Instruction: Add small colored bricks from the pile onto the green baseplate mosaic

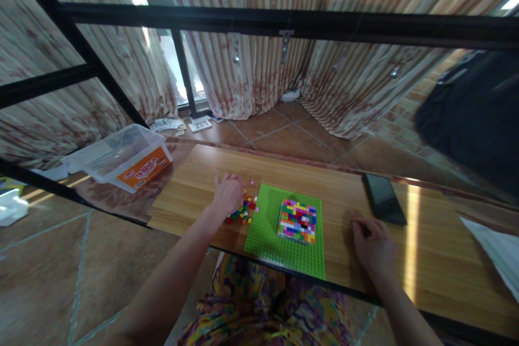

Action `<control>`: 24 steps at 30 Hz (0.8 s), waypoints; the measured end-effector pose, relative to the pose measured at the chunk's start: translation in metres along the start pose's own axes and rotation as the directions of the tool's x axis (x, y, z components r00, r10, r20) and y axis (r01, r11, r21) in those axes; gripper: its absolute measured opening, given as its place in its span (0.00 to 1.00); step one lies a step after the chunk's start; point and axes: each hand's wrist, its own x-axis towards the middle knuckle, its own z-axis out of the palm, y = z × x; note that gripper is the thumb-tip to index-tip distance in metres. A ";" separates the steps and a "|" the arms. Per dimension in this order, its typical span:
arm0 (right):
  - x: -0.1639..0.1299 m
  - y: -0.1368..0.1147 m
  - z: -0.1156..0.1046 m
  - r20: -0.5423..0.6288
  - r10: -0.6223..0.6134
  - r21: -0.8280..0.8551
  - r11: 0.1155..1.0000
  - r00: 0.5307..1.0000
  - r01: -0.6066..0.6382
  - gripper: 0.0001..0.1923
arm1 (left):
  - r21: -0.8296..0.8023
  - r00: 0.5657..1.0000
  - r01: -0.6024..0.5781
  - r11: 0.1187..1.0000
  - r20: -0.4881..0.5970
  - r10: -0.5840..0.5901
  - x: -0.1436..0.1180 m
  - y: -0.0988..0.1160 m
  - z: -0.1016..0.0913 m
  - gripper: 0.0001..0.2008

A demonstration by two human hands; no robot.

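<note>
**Two hands at a small brick build**

Many small loose plastic bricks in mixed colours [242,212] lie scattered under and just right of the left hand [228,193], whose fingers curl down over the pile; whether they pinch a brick cannot be told. Keeping the pile there puts the pieces close to the flat green studded baseplate [271,238], just beside it on the right. A squat block of multicoloured bricks [297,220] stands on that plate. Beyond it the right hand [373,247] rests loosely curled on the wooden tabletop [433,259], holding nothing, near a dark phone [384,198]. Further left sits a clear plastic tub with an orange label [121,158]. Striped curtains [259,65] and a tiled floor [292,138] lie behind.
</note>
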 end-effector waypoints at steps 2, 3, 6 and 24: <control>0.000 0.000 0.001 0.002 -0.004 -0.004 1.000 1.000 0.004 0.17 | 0.003 1.000 -0.017 1.000 -0.012 0.017 -0.001 0.000 0.001 0.07; 0.000 0.000 0.001 0.003 -0.003 -0.004 1.000 1.000 0.003 0.17 | 0.003 1.000 -0.026 1.000 -0.016 0.026 -0.002 0.000 0.002 0.08; 0.000 0.001 0.001 0.005 0.002 0.000 1.000 1.000 -0.002 0.16 | -0.001 0.999 -0.036 0.999 -0.027 0.036 -0.004 -0.001 0.002 0.09; -0.001 -0.001 0.000 0.002 0.006 -0.008 1.000 1.000 -0.006 0.17 | 0.090 0.997 -0.063 0.994 -0.035 0.066 -0.003 0.002 -0.001 0.08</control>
